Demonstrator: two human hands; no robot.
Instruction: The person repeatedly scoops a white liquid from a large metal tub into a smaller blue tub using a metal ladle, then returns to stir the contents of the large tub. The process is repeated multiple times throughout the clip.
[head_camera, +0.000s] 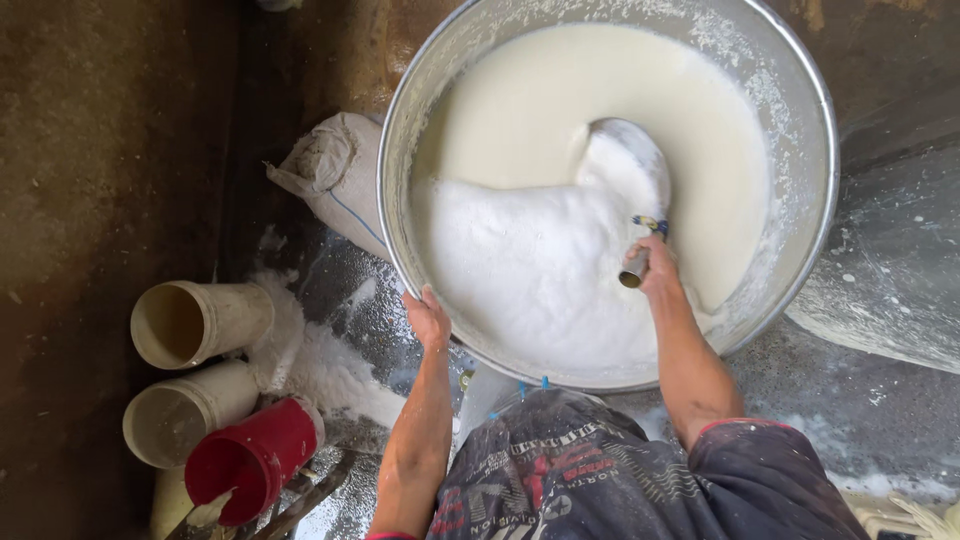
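Observation:
A large round metal basin (812, 120) holds creamy white liquid with a mound of white foam (530, 260) on its near side. My right hand (655, 265) grips the metal handle of a scoop (630, 160) whose foam-covered bowl is sunk into the liquid. My left hand (427, 320) rests on the near left rim of the basin, fingers curled over the edge.
A grey sack (335, 170) lies against the basin's left side. Two cream buckets (195, 322) (180, 412) and a red bucket (250, 460) lie tipped on the floor at the left, next to spilled white powder (320, 365). Wet floor with white splashes lies at the right.

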